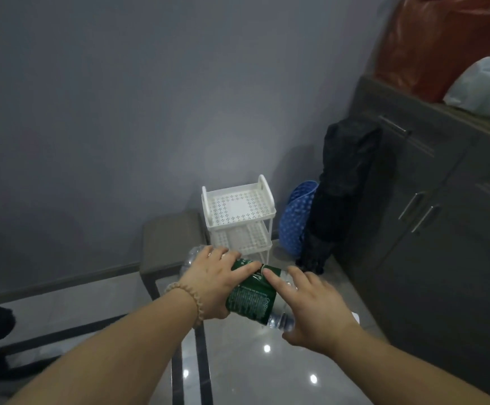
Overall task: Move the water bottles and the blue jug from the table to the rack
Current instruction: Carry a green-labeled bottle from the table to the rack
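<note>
Grey wall (pixel 121 112) spans 9 to 12 o'clock. Grey cabinet (pixel 442 229) stands at 3 o'clock. Glossy tiled floor (pixel 252 361) reflects ceiling lights at 6 o'clock.

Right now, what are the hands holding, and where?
A water bottle, lying sideways. The left hand wraps its green label; the right hand grips the clear end nearest the person.

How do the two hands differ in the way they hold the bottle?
The left hand wraps over the bottle at its green label; the right hand holds the clear end, index finger stretched onto the label. The left wrist wears a bead bracelet; the right is bare. Both grip the same tilted bottle.
</note>
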